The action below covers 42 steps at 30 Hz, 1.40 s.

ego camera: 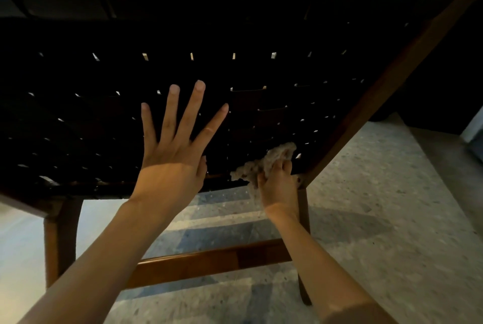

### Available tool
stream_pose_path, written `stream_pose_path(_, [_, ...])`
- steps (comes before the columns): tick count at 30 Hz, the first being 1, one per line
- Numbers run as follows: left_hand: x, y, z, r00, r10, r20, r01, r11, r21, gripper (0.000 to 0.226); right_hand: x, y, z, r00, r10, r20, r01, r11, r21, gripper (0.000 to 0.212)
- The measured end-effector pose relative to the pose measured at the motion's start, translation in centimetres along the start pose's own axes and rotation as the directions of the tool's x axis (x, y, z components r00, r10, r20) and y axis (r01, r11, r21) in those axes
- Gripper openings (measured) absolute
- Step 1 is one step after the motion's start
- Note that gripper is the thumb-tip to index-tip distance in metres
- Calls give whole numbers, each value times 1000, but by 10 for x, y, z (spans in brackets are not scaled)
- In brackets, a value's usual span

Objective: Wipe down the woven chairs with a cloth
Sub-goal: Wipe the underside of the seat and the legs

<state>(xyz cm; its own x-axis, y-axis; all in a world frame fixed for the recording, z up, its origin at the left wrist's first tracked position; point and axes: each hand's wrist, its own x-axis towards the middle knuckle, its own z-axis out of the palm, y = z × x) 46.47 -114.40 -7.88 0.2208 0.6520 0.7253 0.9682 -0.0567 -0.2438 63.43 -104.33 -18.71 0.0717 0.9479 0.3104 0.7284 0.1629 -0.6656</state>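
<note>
Through the head view, the dark woven-strap chair (pixel 261 36) with its brown wooden frame (pixel 386 88) filled most of what I saw. Its black panel slanted above my arms, and I could not tell whether this was the seat or the back. My left grip (pixel 170 164) lay released, fingers straight and spread, flat against the panel near its lower edge. My right grip (pixel 277 185) was clenched round a crumpled beige cloth (pixel 264 164) and pressed it to the panel's lower right corner, just beside the frame. Below the panel a brown wooden crossbar (pixel 209 263) ran between the legs, over a speckled grey stone floor (pixel 379 219).

I judged the chair's steadiness to be the main risk. If my flat palm was bracing the panel, a harder shove with the cloth or a slack left arm could have let the chair rock or slide on that smooth floor. The cloth looked frayed and loose, so its fibres could have snagged in the gaps between straps or at the corner joint. The panel sat in deep shadow, so I could easily have missed strips altogether.

I could read no brand, label or writing anywhere.
</note>
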Motion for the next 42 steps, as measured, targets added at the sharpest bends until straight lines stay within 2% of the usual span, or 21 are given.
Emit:
stream_pose_path(3, [0,1,0,1000,1,9,-1,1000,-6,91,7,1,-8,993,51,110,-42,996,-82,55])
stream_pose_path(6, [0,1,0,1000,-1,12,1,1000,-9,93,12,10,-29,967,25,255,21,984,-176,41])
stream_pose_path(8, [2,1,0,1000,-3,13,3,1000,-5,94,12,14,-46,957,-7,288,51,988,-143,36])
stream_pose_path(9, [2,1,0,1000,-5,15,5,1000,-3,95,8,15,-54,970,-55,236,77,993,-86,33])
stream_pose_path(11, [2,1,1,1000,-2,13,2,1000,7,94,-6,10,-70,986,-168,-3,168,985,45,34])
stream_pose_path(13, [1,1,0,1000,4,1,-4,1000,20,94,-22,-6,-86,940,-252,-230,284,951,119,36])
stream_pose_path(15, [0,0,-1,1000,6,-13,-5,1000,30,94,-30,-29,-101,844,-359,-397,446,882,150,31])
stream_pose_path(17, [0,0,-4,999,2,-35,-1,999,38,89,-28,-55,-118,727,-435,-532,575,809,123,37])
stream_pose_path(19, [0,0,-8,998,1,-59,1,1000,31,80,-18,-76,-131,618,-494,-612,633,774,15,48])
stream_pose_path(21, [2,-2,-11,998,-7,-65,8,1000,17,75,-5,-87,-136,569,-537,-623,630,772,-90,42])
stream_pose_path(24, [4,-6,-13,997,-32,-64,32,999,-1,74,12,-90,-135,585,-553,-594,593,791,-153,40])
stream_pose_path(29, [4,-4,-8,997,-27,-69,26,1000,-17,79,21,-78,-117,563,-616,-551,669,731,-133,55])
stream_pose_path(31, [4,-3,-7,997,-27,-65,26,999,-22,81,26,-70,-108,565,-624,-540,699,710,-90,57])
stream_pose_path(33, [6,-3,-6,998,-28,-64,27,1000,-15,82,32,-58,-95,538,-652,-534,708,693,-133,53])
stream_pose_path(34, [7,-3,-6,998,-25,-61,25,1000,-9,82,34,-49,-87,549,-659,-515,703,697,-143,54])
stream_pose_path(37, [6,-4,-4,998,-20,-61,20,1000,6,82,31,-22,-58,657,-649,-384,668,737,-102,72])
stream_pose_path(42, [5,-7,-4,999,2,-45,-1,1000,16,81,25,2,-31,660,-669,-342,649,737,-191,59])
